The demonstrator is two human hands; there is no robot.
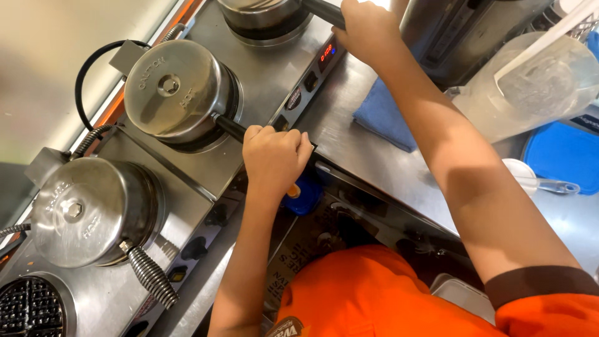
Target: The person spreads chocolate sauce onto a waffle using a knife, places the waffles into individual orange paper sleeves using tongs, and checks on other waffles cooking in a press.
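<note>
Two hands gripping waffle-iron handles beside the blue cloth [382, 118].
The left hand [274, 159] is clenching the black handle [232, 128] of the middle iron [175, 90], left of the cloth; the right hand [368, 28] is grasping the far iron's handle [321, 9]. The steel lids are likely heavy, rigid and hot, so the insulated handles are the safe holds.

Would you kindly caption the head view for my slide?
Both hands grip waffle iron handles: left hand on the middle iron, right hand on the far one.

The person wears an orange shirt [374, 293] with a dark brown band edging its short sleeve [540, 281].
</note>
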